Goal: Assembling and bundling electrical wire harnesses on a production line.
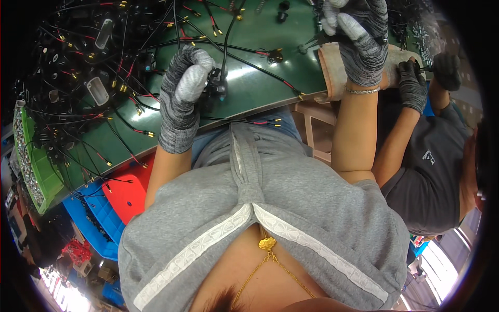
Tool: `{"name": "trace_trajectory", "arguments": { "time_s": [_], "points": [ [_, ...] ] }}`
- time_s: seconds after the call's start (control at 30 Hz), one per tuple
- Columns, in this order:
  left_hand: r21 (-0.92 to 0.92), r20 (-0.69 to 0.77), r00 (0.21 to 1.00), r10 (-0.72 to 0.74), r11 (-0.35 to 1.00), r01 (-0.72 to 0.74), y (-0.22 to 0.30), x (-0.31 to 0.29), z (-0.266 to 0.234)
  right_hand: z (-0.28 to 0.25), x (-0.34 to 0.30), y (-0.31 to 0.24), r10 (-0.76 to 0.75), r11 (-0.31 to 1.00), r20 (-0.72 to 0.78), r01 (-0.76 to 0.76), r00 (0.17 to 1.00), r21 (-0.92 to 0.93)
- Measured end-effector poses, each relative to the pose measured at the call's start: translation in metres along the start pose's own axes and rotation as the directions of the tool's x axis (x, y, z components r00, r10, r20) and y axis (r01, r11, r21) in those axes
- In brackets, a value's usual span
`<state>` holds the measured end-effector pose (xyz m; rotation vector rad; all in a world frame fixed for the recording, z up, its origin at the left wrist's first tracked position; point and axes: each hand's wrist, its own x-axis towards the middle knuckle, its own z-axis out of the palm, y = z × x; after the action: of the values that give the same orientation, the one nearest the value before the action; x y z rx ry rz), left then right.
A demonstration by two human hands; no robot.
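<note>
My left hand, in a grey knitted glove with pale fingertips, is closed around a small black part with a cable. The part is held just above the near table edge, with its black cable running up and away. My right hand, gloved the same way, is raised at the far right of the table with its fingers curled. Whatever lies in those fingers is hidden. Beside it, a thin dark tool-like thing shows, its kind unclear. A pale cloth lies beneath my right wrist.
Many black cables with red wires and brass-coloured tips cover the left of the green table. Among them lie metal frames. A green bin hangs at the left edge, above blue bins. A co-worker's gloved hands are at the right.
</note>
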<state>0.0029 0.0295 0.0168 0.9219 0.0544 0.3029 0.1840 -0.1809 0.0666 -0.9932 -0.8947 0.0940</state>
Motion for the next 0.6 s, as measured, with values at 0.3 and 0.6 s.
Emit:
{"name": "trace_trajectory", "arguments": {
  "time_s": [0.3, 0.6],
  "points": [
    [0.114, 0.0, 0.996, 0.091, 0.989, -0.09, -0.02, -0.004, -0.019, -0.009, -0.002, 0.005, 0.083, 0.996, 0.059, -0.082, 0.995, -0.023],
    [-0.002, 0.088, 0.994, 0.067, 0.998, -0.067, -0.02, -0.003, -0.019, -0.014, -0.003, 0.009, 0.069, 0.998, 0.081, -0.069, 0.994, -0.002]
  ]
}}
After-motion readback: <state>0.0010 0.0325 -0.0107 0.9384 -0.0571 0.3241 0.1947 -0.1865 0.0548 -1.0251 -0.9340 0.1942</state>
